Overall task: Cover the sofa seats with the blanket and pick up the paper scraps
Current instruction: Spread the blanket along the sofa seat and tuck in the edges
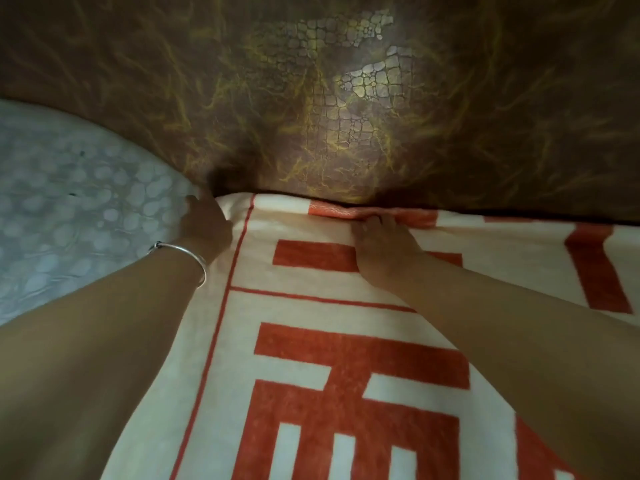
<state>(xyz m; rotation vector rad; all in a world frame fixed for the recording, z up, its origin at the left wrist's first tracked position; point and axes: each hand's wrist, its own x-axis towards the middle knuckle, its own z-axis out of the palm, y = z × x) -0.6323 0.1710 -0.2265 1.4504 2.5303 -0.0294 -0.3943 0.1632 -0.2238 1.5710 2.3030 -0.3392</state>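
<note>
Two hands at blanket (311,306) back edge: left hand (204,223) fingers grip corner; right hand (384,247) fingers flat, pressing fold.

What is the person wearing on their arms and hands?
No sleeves or gloves are in view. The left hand has a thin, plain silver bangle round its wrist. The right hand shows no ring, watch or bracelet.

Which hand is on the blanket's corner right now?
The left hand, the one with the silver bangle, beside the grey spotted cover; the right hand rests further along the back edge of the blanket.
</note>
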